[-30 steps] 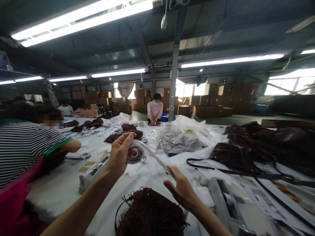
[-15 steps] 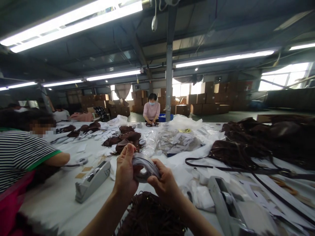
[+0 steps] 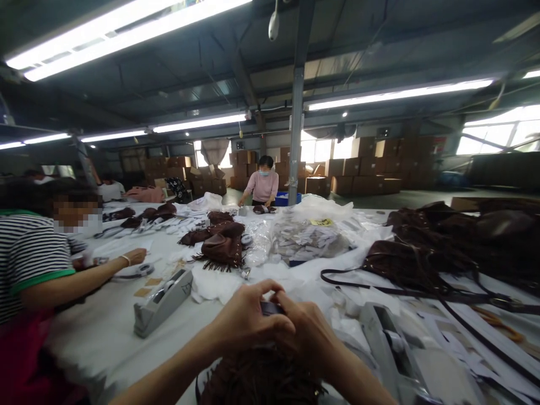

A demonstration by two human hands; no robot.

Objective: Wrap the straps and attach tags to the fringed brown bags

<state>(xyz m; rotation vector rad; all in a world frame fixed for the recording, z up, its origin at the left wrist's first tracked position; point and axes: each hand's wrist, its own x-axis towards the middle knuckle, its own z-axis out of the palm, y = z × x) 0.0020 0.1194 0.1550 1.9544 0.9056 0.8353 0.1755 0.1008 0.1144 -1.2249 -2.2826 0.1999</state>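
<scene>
I see the two bare hands brought close together above the near side of the white-covered desk [image 3: 101,343]. Between them is a grey band [image 3: 271,309], of which only a short piece shows; the fingers hide the rest. The left hand [image 3: 242,316] closes on it, with the thumb lying below the band. The right hand [image 3: 311,329] bends its fingers over from the other side, but how firmly it grips I cannot tell. Just under the hands lies a dark brown fringed bag [image 3: 253,377], partly covered by them

To the left stands a grey tape dispenser [image 3: 162,306], and to the right a second dispenser [image 3: 390,351]. Farther on the desk are a brown bag with fringe [image 3: 223,247] and a clear plastic bag [image 3: 310,239] full of pale pieces. At the right side lies a heap of dark brown bags [image 3: 447,236] with long straps. On the left a co-worker in a striped shirt [image 3: 36,242] stretches one arm over the desk, and across from us a person in a pink top [image 3: 262,187] leans over it
</scene>
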